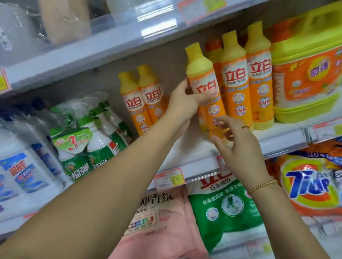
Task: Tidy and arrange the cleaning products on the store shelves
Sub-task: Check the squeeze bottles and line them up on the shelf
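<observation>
Holding an orange dish-detergent bottle [205,91] at mid-body: left hand [180,105], fingers wrapped round the label zone from the 9 o'clock side. Right hand [240,147] is at the bottle's 5 o'clock, by its base, with fingers spread and loosely bent, gripping nothing. Whether it touches the base cannot be told, since the base is hidden behind it.

Location: the bottle is over the middle shelf [281,139], just beside the upright row of matching bottles [237,79] at its 3 o'clock. A second pair [142,99] stands well apart at 9 o'clock, with a gap between.

Orientation: long axis runs 11 to 5 o'clock. The yellow cap points to 11, leaning away from the row, and the label faces the camera.

Risks (judgement):
- If the base is set down while tilted, the bottle likely tips toward 9 o'clock into the gap.
- Swinging it upright may knock the nearest row bottle, and the shove could carry along to the yellow tub [310,63] at 3 o'clock.
- The base is near the shelf's front lip. Placed too far forward, it could drop onto the detergent bags [227,209] at 6 o'clock.
</observation>
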The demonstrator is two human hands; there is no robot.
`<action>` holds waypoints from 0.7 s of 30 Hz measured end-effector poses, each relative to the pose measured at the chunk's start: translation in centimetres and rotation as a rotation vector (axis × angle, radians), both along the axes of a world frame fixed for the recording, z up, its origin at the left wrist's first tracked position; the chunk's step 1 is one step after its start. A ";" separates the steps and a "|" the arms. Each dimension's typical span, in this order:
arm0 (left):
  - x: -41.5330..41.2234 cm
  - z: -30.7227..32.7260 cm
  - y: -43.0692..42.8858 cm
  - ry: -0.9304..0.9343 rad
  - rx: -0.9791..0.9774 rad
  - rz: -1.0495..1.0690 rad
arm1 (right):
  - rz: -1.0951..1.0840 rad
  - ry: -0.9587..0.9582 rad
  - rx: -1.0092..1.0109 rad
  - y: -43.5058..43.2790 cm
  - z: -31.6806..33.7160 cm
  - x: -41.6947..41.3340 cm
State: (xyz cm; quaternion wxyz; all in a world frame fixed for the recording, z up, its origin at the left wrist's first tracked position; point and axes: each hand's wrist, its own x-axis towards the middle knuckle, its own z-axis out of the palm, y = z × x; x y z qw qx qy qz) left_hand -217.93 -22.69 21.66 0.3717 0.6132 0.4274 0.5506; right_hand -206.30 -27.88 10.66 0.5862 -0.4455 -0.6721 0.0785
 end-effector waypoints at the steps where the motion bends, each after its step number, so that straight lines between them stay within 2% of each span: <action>1: 0.2 0.1 0.3 -0.002 -0.013 -0.005 | -0.037 -0.036 -0.013 0.4 -0.4 -0.1; 7: 0.9 0.1 1.8 0.128 -0.013 -0.006 | -0.272 -0.302 0.092 1.6 -2.1 -3.9; 14: 0.9 -0.5 1.7 0.121 -0.006 -0.040 | -0.298 -0.295 0.111 1.7 -3.4 -6.2; 18: 0.0 0.0 0.8 0.217 -0.020 -0.041 | -0.301 -0.287 0.136 1.7 -3.4 -6.3; 19: -0.8 0.1 0.7 0.248 0.016 0.009 | -0.297 -0.288 0.138 1.7 -3.4 -6.3; 21: -3.0 0.1 0.8 0.291 0.186 0.265 | -0.287 -0.295 0.130 1.7 -3.4 -6.2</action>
